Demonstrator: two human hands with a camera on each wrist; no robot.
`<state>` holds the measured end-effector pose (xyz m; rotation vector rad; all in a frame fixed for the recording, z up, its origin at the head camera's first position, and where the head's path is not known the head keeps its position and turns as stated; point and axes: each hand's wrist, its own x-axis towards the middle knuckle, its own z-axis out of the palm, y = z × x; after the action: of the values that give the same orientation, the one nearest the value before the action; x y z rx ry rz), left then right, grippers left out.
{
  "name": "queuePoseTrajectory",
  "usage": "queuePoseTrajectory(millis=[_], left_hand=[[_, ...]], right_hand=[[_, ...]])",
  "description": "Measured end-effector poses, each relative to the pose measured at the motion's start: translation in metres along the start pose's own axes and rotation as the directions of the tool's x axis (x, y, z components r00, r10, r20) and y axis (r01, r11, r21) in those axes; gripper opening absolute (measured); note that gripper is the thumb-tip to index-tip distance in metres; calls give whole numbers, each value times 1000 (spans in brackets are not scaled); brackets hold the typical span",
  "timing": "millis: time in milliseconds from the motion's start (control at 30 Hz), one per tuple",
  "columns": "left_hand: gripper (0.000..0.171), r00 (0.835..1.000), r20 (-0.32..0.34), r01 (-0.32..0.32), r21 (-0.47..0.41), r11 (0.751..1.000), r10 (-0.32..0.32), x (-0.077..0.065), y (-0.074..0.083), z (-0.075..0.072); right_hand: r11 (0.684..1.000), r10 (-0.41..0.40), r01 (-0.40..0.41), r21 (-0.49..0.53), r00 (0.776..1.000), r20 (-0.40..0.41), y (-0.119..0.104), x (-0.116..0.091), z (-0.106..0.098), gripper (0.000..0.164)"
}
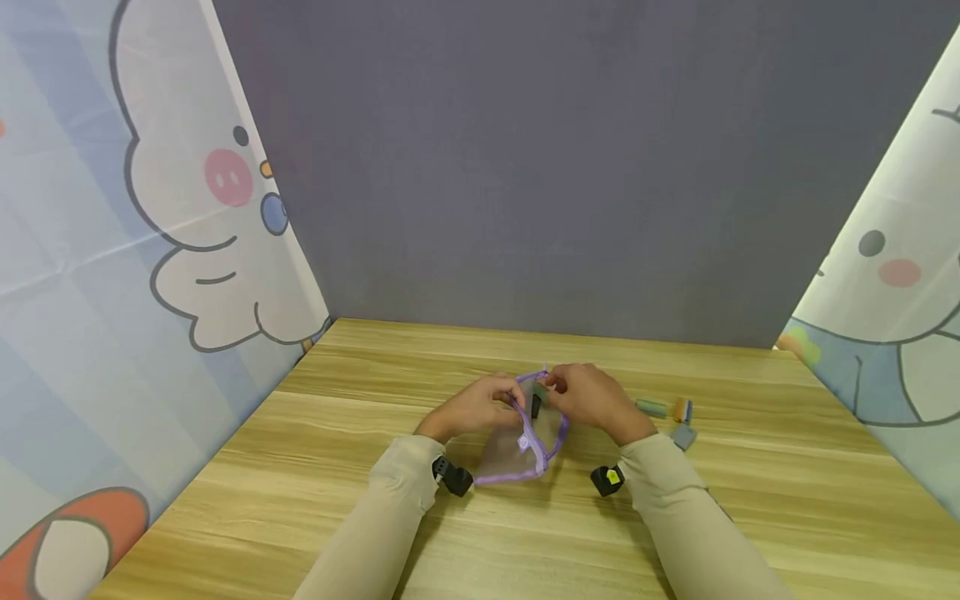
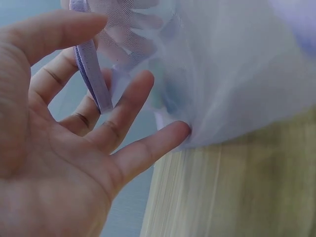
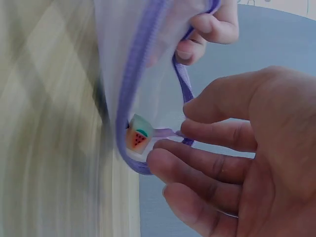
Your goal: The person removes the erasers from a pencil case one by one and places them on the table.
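A see-through mesh pouch [image 1: 504, 457] with purple edging and a zipper lies between both hands, its mouth spread apart. With thumb and index finger my left hand [image 1: 476, 407] pinches the purple edge on the near left; the other fingers spread beside the mesh [image 2: 242, 74] in the left wrist view. My right hand [image 1: 596, 398] pinches the purple edge [image 3: 183, 84] at the far right end. Inside sits a small block [image 3: 138, 139] with a watermelon picture, below the right fingertips. A dark piece [image 1: 536, 406] also shows in the pouch.
Right of the right hand, on the wooden table [image 1: 337, 500], lie a green block [image 1: 651, 407], an orange and blue piece [image 1: 682, 410] and a grey block [image 1: 683, 437]. A dark grey panel [image 1: 510, 167] stands behind, with cartoon-printed cloths [image 1: 67, 250] at both sides.
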<state>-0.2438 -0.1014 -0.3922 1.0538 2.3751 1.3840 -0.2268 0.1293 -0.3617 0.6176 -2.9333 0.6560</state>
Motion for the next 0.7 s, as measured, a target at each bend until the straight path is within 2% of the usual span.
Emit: queuePoseTrajectory(millis=[333,700], left_hand=[[12,1000,0,-19,-1,1000,19,1,-4,0],[12,998,30,-55,-7,998,55,2,-1,2]], right_hand=[[996,36,-37,-81,999,-8,1,1,5,30],[983,-12,15,-183,1000,19,-6,8,-2,28]])
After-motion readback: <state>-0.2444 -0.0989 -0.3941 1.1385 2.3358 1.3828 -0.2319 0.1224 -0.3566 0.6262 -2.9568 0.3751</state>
